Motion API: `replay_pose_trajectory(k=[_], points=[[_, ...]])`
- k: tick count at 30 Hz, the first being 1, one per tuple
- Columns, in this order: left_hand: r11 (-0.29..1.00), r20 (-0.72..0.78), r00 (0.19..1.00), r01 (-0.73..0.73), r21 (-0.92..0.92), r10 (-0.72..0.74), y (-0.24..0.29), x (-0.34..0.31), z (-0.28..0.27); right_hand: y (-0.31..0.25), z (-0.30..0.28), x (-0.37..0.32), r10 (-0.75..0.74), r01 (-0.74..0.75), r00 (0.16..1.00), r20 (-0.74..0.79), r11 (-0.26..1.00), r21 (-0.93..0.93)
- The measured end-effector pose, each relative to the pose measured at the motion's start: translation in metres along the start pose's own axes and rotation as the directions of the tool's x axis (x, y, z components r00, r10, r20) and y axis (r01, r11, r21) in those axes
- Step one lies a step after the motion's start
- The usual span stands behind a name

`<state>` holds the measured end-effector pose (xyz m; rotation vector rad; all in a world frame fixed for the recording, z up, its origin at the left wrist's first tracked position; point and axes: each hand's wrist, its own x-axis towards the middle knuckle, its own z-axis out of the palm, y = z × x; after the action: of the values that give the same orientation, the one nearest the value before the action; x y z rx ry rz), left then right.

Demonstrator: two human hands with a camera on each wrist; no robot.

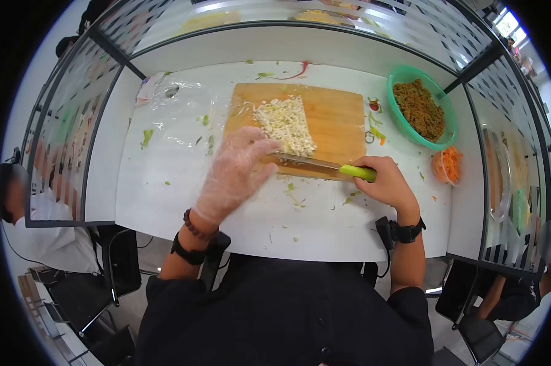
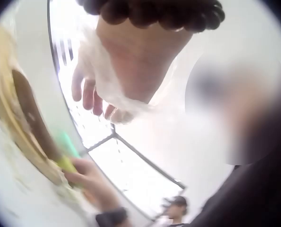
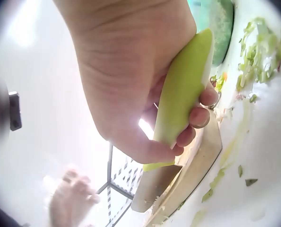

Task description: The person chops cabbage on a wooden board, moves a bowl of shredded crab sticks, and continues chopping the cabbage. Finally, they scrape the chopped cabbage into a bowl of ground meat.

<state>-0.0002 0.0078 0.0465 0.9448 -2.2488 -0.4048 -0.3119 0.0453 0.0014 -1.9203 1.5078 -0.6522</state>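
My right hand point(image 1: 385, 183) grips a kitchen knife by its green handle point(image 3: 185, 90), fingers wrapped round it. The blade point(image 1: 306, 161) lies low along the near edge of the wooden cutting board point(image 1: 339, 122), beside a heap of finely chopped pale pieces point(image 1: 284, 125). My left hand point(image 1: 239, 171), in a clear plastic glove, hovers at the board's near left corner, close to the knife tip. In the left wrist view the fingers of that left hand point(image 2: 131, 71) hang loosely bent with nothing between them.
A green bowl point(image 1: 392, 113) of brown crumbly filling stands at the back right, with a small container of shredded carrot point(image 1: 449, 166) in front. Crumpled clear plastic point(image 1: 181, 100) lies left of the board. Green scraps point(image 1: 147, 137) dot the table; low partition walls point(image 1: 287, 49) enclose it.
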Motion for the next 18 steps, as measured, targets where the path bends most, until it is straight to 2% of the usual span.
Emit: replay_pose_trajectory(k=[2,5,9,13,15,16,18], points=[[0.998,-0.060,0.998,-0.009,0.063,0.013,-0.023,-0.005,0.007,-0.001,0.003,0.002,-0.025,0.025,1.000,0.003,1.000,0.011],[0.995,0.034,0.999,-0.018,0.094,0.015,-0.044,-0.010,0.014,-0.011,0.001,0.008,-0.015,0.016,0.999,0.041,0.999,-0.029],[0.995,0.045,0.999,-0.013,0.101,0.009,-0.055,-0.010,0.015,-0.026,-0.008,0.012,-0.025,0.029,0.999,0.043,0.996,-0.090],[0.992,-0.021,0.998,-0.063,0.113,0.066,-0.052,-0.003,0.016,-0.040,-0.015,0.026,-0.087,0.098,0.995,0.045,0.884,-0.456],[0.992,-0.040,0.996,-0.075,0.098,0.079,-0.053,-0.001,0.018,-0.039,-0.012,0.035,-0.014,0.014,1.000,0.004,0.830,-0.558],[0.992,-0.017,0.998,-0.057,0.114,0.059,-0.051,0.000,0.018,-0.047,-0.012,0.039,0.080,-0.052,0.997,0.019,0.793,-0.607],[0.996,0.006,0.999,-0.040,0.079,0.040,-0.059,-0.002,0.026,-0.035,-0.002,0.044,0.032,-0.034,0.999,-0.015,0.755,-0.655]])
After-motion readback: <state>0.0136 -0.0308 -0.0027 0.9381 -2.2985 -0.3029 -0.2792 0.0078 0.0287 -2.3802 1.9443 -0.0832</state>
